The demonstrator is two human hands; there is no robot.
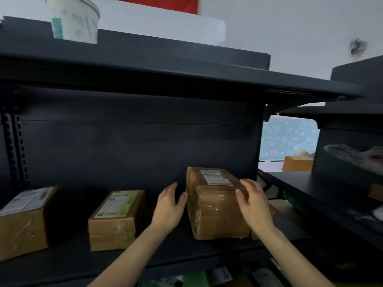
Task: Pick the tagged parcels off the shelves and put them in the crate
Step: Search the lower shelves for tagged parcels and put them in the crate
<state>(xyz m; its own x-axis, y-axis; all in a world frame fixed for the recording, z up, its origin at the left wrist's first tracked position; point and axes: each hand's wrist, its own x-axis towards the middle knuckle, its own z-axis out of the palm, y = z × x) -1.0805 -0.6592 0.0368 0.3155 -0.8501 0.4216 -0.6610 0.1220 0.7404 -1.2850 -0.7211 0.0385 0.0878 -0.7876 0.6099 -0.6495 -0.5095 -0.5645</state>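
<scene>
both hands, left hand (169, 206) and right hand (253, 201), fingers spread open around the labelled parcel (215, 204) near the shelf (165, 253) right end, not lifted yet, two other boxes left, crate not visible

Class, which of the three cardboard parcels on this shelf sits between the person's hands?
The rightmost parcel, taped brown, tallest; the other two sit further left.

Two bare forearms are seen, no sleeves worn. The left hand (169, 206) and right hand (253, 204) are ungloved, without rings, watch or bands; short, plain nails are shown.
</scene>
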